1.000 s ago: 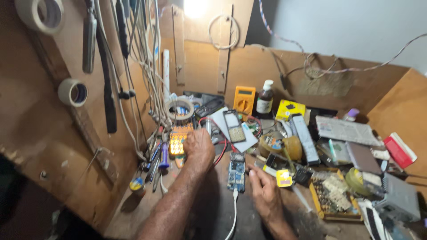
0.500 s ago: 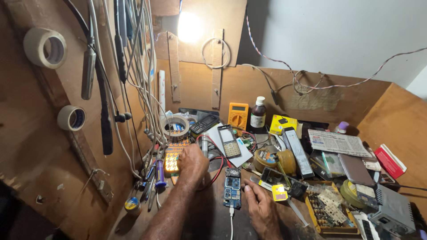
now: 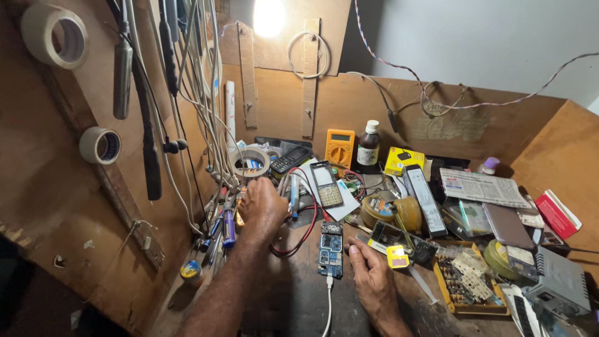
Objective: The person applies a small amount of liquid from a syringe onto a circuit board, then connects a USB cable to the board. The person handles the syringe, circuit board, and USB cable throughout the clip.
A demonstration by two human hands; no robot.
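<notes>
My left hand (image 3: 262,205) reaches forward, knuckles up, over a small orange glowing device (image 3: 239,218) at the left of the bench; its fingertips are hidden. A red wire (image 3: 304,234) loops just right of that hand. My right hand (image 3: 373,276) lies flat on the bench with fingers apart and holds nothing. Just left of it lies an opened phone with a bare blue circuit board (image 3: 330,249), and a white cable (image 3: 327,306) is plugged into its near end. A yellow tag (image 3: 397,256) lies by my right fingertips.
Screwdrivers and pens (image 3: 219,232) stand at the left under hanging cables (image 3: 199,106). Tape rolls (image 3: 55,34) hang on the left board. Behind are a keypad phone (image 3: 326,184), a yellow multimeter (image 3: 340,147), a dark bottle (image 3: 369,145) and a tray of parts (image 3: 465,278).
The view has shifted a little. My left hand now covers more of the orange device. My right hand stays beside the blue board.
</notes>
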